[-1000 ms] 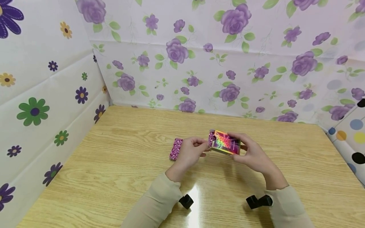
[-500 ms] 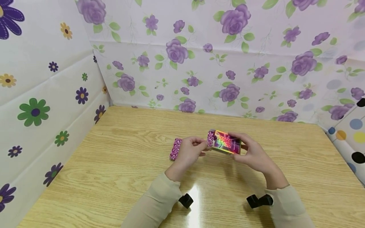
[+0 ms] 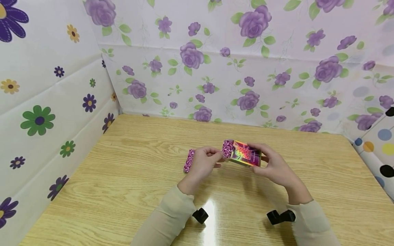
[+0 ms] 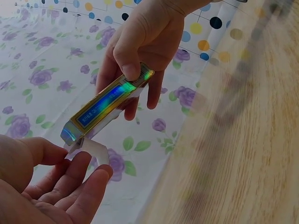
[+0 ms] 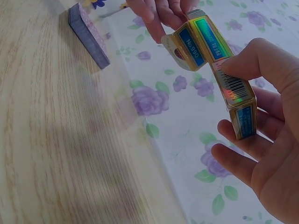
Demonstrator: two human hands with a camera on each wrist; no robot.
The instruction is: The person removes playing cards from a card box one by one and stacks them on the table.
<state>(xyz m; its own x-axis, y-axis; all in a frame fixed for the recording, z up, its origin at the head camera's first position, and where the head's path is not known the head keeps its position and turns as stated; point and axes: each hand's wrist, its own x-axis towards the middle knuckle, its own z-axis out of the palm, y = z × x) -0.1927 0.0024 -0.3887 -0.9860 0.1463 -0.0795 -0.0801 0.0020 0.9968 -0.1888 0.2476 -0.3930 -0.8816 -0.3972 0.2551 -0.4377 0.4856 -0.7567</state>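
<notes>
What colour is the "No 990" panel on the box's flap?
The panel is blue with a gold border, best seen in the right wrist view.

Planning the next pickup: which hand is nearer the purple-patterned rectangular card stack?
Left. In the head view, the left hand partly hides the stack; the right hand is farther right.

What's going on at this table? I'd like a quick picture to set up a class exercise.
Someone is handling a small shiny box, held up off the wood-grain table. The right-hand grip is round one end, while the left-hand grip pinches at the open flap on the other. A purple-patterned stack, probably cards, lies on the table, partly hidden behind the left hand in the head view.
</notes>
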